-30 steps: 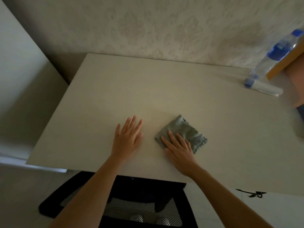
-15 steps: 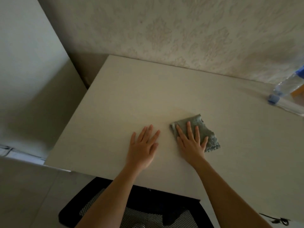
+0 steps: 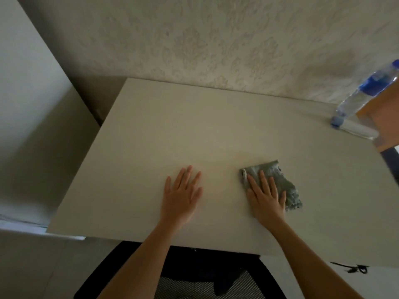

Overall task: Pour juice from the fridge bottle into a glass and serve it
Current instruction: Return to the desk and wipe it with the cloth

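Observation:
My left hand [image 3: 182, 196] lies flat and spread on the pale table [image 3: 172, 130], holding nothing. About a hand's width to the right, my right hand [image 3: 265, 197] presses flat on a crumpled grey cloth [image 3: 280, 182]; its fingers are spread over the cloth's left half, not curled around it. A clear plastic bottle [image 3: 364, 96] with a blue label and cap stands at the table's far right, well away from both hands. No glass or juice is in view.
A white flat object [image 3: 358, 129] lies at the bottle's foot beside an orange-brown wooden piece [image 3: 382, 117]. The patterned wall runs along the table's back edge. A black mesh chair [image 3: 194, 277] stands under the near edge. A black cable [image 3: 354, 269] lies on the floor.
My right hand has slid the cloth to the right, widening the gap to my left hand. The view has swung back right, showing more of the bottle.

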The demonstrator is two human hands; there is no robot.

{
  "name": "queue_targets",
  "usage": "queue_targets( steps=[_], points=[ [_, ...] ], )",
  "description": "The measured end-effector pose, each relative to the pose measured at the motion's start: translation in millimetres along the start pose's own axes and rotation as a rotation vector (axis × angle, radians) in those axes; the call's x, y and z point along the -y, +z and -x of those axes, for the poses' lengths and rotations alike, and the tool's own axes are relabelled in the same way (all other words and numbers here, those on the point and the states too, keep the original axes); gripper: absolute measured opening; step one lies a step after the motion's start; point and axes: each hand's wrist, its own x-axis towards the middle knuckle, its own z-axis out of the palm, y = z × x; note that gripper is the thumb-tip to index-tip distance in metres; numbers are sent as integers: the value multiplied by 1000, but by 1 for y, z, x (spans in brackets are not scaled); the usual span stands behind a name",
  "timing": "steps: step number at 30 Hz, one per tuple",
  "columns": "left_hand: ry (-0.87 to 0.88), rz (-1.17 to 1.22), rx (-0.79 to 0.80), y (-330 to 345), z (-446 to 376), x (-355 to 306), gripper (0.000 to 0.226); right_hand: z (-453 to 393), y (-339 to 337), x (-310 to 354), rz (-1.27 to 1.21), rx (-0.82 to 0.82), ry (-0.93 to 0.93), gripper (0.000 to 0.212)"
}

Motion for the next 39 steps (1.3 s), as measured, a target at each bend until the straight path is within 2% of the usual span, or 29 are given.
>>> queue_targets(
  steps=[3, 7, 11, 16, 23, 31, 35, 39],
  points=[
    [1, -10, 10, -1, -2, -2, 53, 11, 1, 20, 30, 19, 48, 49],
    [4, 0, 8, -3, -3, -5, 52, 55, 25, 48, 129, 14, -197, 49],
    [11, -13, 45, -7, -5, -8, 57, 53, 7, 32, 167, 76, -211, 57],
    [-61, 22, -1, -3, -21, -47, 54, 42, -11, -33, 58, 16, -56, 47],
    [152, 66, 37, 19, -43, -149, 59, 39, -39, -138, 55, 25, 76, 49],
    [177, 54, 144, 62, -58, -271, 59, 22, -66, -263, 11, 38, 215, 51],
    [118, 19, 156, 76, -65, -297, 56, 17, -70, -277, -8, 60, 222, 51],
    [120, -42, 174, 78, -69, -295, 56, 10, -77, -274, 9, 130, 224, 53]
  ],
)
